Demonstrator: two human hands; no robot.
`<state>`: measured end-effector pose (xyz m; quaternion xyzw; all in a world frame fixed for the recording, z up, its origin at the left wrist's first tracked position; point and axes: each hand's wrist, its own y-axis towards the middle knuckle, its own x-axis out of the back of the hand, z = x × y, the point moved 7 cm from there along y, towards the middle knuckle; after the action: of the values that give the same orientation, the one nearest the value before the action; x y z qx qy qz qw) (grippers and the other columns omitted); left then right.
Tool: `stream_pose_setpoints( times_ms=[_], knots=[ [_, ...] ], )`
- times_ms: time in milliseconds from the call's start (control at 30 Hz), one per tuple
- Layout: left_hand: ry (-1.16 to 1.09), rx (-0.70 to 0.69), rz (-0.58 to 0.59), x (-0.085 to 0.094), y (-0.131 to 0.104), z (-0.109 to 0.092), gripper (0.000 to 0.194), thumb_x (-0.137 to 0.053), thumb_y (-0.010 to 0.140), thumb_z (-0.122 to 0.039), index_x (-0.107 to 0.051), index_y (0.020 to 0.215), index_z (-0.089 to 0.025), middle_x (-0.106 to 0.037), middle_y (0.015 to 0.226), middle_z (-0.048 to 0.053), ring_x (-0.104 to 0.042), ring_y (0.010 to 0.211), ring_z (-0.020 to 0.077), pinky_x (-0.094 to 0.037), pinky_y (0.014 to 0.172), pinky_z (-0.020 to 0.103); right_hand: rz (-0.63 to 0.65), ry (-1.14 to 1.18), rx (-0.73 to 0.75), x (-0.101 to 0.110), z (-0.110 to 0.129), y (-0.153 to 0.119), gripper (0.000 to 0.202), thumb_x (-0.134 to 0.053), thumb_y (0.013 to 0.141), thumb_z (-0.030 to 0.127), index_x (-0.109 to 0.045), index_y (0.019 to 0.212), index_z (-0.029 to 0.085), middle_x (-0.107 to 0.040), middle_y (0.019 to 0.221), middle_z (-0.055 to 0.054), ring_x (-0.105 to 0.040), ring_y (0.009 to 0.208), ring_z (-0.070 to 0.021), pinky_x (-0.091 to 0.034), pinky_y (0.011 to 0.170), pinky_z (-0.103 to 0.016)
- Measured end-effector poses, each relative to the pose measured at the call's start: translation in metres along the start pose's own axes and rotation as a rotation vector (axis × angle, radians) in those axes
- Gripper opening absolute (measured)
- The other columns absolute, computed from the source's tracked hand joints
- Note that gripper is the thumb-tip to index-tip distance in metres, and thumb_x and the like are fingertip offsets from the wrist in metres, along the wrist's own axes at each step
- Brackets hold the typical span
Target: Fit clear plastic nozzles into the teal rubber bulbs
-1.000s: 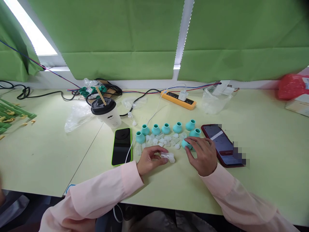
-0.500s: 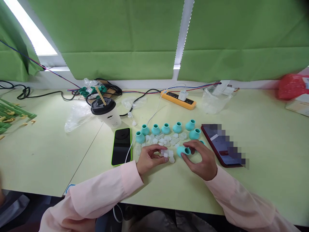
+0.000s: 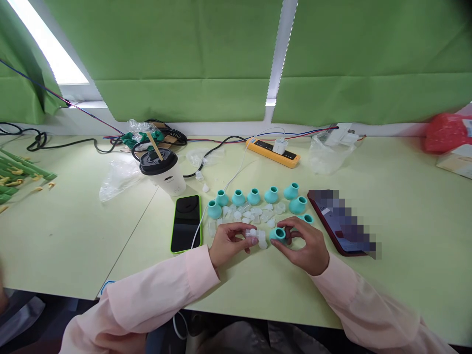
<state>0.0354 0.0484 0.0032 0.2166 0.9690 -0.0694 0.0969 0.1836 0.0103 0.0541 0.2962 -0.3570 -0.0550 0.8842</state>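
Between the thumb and fingers of my left hand (image 3: 229,244) is a clear plastic fitting (image 3: 261,237), with a small white piece by the thumb. My right hand (image 3: 308,244) pinches a turquoise rubber bulb (image 3: 278,234) whose open neck faces up, just right of the fitting and apart from it. Several more turquoise bulbs (image 3: 254,196) curve in a line behind the hands, necks up. One of them (image 3: 307,219) is partly covered by my right hand. Loose clear and white plastic pieces (image 3: 254,213) lie scattered between that line and my hands.
A phone with a green edge (image 3: 186,223) lies left, a white cable across its corner. To the right is a dark red phone (image 3: 339,223). Farther back stand a lidded paper cup (image 3: 165,177) and an orange power strip (image 3: 273,152), with plastic bags (image 3: 328,155) and black cables.
My right hand has tipped the turquoise bulb more upright and drawn it slightly left. The fitting in my left hand has turned a little, and the bulb behind my right hand shows more.
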Motion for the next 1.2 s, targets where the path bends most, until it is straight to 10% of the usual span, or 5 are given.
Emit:
stream_pose_setpoints(
  times_ms=[1033, 1200],
  knots=[
    [0.218, -0.109, -0.018, 0.002, -0.006, -0.011, 0.03, -0.069, 0.057, -0.026, -0.063, 0.081, -0.01, -0.061, 0.07, 0.005, -0.055, 0.06, 0.0121, -0.048, 0.055, 0.022, 0.074, 0.027, 0.165, -0.02, 0.014, -0.011, 0.04, -0.052, 0.072, 0.011, -0.045, 0.11, 0.022, -0.059, 0.096, -0.008, -0.054, 0.091, -0.0217, -0.047, 0.075, -0.039],
    [0.476, -0.328, 0.222, -0.022, -0.021, -0.025, 0.022, -0.065, 0.061, -0.025, -0.065, 0.078, -0.011, -0.065, 0.066, 0.006, -0.057, 0.057, 0.0122, -0.048, 0.057, 0.022, 0.028, 0.04, 0.113, -0.015, 0.014, -0.011, 0.037, -0.051, 0.072, 0.011, -0.045, 0.108, 0.019, -0.054, 0.097, -0.01, -0.053, 0.092, -0.0213, -0.048, 0.074, -0.035]
  ],
)
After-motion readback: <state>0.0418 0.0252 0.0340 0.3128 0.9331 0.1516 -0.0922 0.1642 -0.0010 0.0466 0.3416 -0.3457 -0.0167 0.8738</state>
